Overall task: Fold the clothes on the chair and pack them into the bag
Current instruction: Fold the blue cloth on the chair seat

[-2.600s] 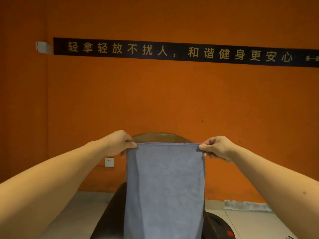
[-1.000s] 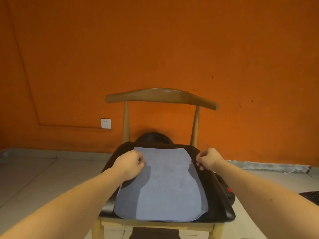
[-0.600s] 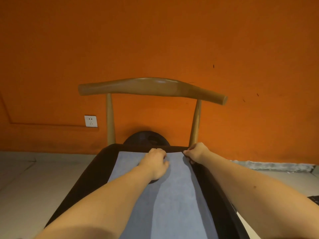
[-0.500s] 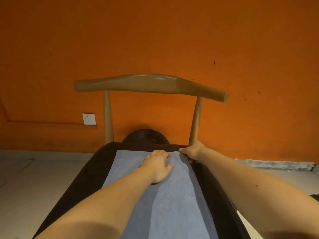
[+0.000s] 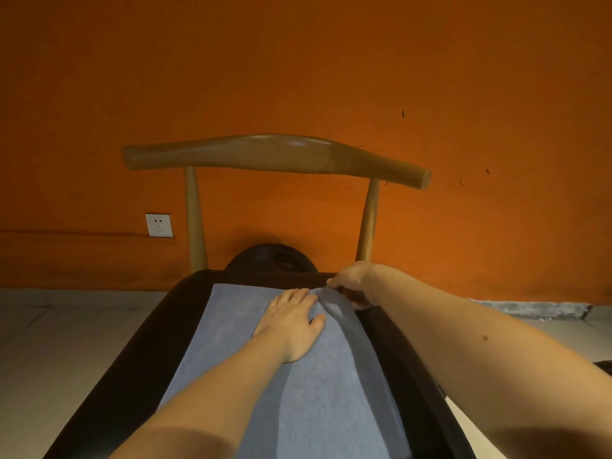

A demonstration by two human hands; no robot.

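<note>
Nearest: two bare forearms enter from 6 and 4 o'clock. The blue-grey cloth lies spread flat on the dark seat cushion of the chair, long axis running 6 to 12 o'clock, with cushion showing as a border on both sides. The left hand, near the cloth's far end, rests palm down with fingers straight and slightly spread. It presses the fabric to the seat and grips nothing. The right hand, just beyond at the cloth's 1 o'clock corner, pinches that corner between thumb and fingertips. The corner is raised a little, and a small ridge runs from it toward the left hand. Judged step: first fold of this piece, with the left hand anchoring the intended crease and the right set to carry the edge over. The next move calls for drawing the pinched corner toward 9 o'clock while the flat hand holds the middle. Slack along the near right edge could skew the fold. Farther: a dark rounded object sits behind the seat at 12 o'clock, identity unclear. The wooden backrest is above it, and a white socket sits at 9 o'clock on the orange wall. No bag can be made out, so packing is not yet begun.
</note>
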